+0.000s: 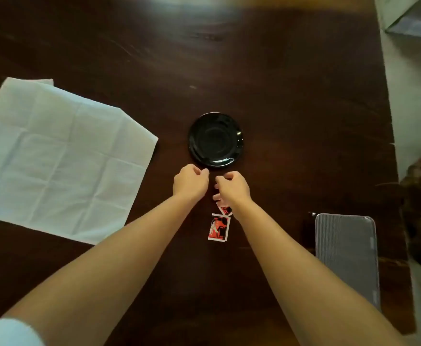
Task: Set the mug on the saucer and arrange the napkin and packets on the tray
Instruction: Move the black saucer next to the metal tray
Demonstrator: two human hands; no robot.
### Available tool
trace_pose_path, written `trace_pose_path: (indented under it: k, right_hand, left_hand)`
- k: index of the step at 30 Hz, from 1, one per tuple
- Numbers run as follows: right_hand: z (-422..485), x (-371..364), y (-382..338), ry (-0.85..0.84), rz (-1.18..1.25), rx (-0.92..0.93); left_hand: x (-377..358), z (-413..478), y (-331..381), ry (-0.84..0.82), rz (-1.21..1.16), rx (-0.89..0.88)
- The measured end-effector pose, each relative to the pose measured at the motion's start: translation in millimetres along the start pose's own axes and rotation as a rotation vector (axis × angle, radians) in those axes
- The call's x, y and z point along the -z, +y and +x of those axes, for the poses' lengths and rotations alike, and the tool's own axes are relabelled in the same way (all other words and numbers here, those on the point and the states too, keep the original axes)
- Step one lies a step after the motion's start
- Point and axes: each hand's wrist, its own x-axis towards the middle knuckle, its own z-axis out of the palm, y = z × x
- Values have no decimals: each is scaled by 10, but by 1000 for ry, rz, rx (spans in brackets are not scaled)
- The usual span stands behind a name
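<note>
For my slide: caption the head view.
Both hands hover between black saucer and red packets; napkin unfolded.

Round black glossy saucer (215, 140) at centre of dark wooden table (291, 108). Large white creased cloth napkin (59, 158) spread flat, well left of saucer. Two red-and-white printed packets (218, 228) nearer person than saucer, one partly under right hand (231, 189). Left hand (190, 182) just before saucer's near rim, beside right hand. Grey ribbed rectangular tray (346, 255) at right, near table edge.
</note>
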Motion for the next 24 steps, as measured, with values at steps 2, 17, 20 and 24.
trace_pose_path:
  k: [2,17,20,24]
  right_hand:
    - [97,18,-52,-13,185,-41]
    - [94,120,34,19,493,-62]
    - [-142,135,192,21,506,-73]
    - [-488,160,419,24,481,-57]
  left_hand:
    - [-19,104,122,41,-103,53]
    - [23,-22,116,-58,-447,253]
    - [42,-275,-10,-71,-422,244]
    - [71,-644,-180,-84,-384,218]
